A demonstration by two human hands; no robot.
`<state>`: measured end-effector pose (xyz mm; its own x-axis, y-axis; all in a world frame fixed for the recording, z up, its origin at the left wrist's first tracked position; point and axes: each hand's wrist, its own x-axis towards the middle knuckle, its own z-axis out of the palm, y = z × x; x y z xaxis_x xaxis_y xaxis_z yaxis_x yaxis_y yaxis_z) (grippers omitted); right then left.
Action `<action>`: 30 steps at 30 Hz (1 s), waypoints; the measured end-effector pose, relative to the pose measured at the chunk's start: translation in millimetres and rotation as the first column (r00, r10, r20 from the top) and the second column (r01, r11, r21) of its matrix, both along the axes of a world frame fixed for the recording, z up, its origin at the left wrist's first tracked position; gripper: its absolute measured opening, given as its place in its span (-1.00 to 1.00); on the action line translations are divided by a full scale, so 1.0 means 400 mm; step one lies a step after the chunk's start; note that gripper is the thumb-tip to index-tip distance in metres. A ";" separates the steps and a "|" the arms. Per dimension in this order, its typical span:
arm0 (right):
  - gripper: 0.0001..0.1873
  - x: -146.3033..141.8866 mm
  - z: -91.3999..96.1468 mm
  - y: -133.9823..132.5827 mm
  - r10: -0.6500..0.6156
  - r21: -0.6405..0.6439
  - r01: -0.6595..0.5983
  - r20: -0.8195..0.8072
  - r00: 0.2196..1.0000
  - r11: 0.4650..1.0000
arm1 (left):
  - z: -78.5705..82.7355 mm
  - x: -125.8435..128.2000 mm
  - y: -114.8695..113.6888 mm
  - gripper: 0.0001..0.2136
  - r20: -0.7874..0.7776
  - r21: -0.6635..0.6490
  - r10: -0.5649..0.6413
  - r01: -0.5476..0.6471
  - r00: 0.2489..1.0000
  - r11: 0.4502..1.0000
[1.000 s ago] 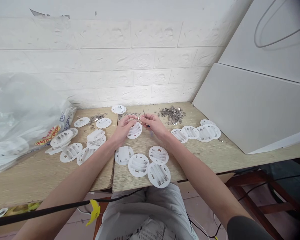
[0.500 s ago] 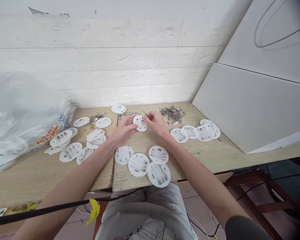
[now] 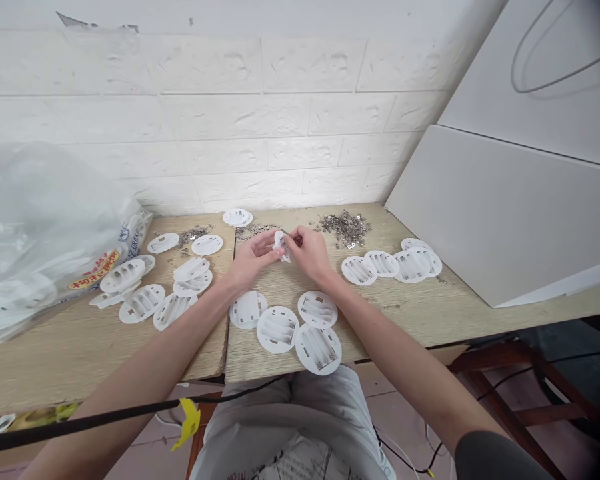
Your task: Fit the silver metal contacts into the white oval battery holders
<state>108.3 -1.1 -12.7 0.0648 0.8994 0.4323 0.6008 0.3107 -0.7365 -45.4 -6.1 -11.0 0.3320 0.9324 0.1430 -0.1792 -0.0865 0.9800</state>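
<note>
white disc [image 3: 281, 247] is raised above the desk [image 3: 405, 310], turned nearly edge-on to view. the left hand [image 3: 253, 259] pinches its left side; the right hand [image 3: 308, 253] grasps a thin tool [image 3: 287, 233], mostly hidden, against it. other white discs [image 3: 318, 349] lie nearby.
</note>
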 end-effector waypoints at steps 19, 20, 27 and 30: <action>-0.61 0.010 0.029 -0.018 0.142 0.024 -0.142 0.001 0.990 0.990 | -0.003 -0.013 0.009 -0.52 -0.020 0.063 -0.071 0.072 0.997 0.995; -0.61 0.010 0.029 -0.018 0.146 0.021 -0.146 0.005 0.989 0.989 | -0.002 -0.013 0.008 -0.53 -0.020 0.065 -0.082 0.083 0.996 0.994; -0.61 0.020 0.027 -0.006 0.191 0.003 -0.191 -0.036 0.981 0.982 | 0.012 -0.001 -0.001 -0.68 0.091 -0.059 -0.105 0.111 0.990 0.992; -0.59 0.031 0.030 0.000 0.240 0.016 -0.239 -0.058 0.969 0.971 | 0.015 0.003 0.004 -0.72 0.193 -0.160 -0.029 0.061 0.981 0.985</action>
<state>120.7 -1.1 -0.7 -0.1262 0.8878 0.4426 0.4639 0.4472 -0.7647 -44.3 -4.3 -5.2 0.3560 0.9330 0.0529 -0.3629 0.0859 0.9279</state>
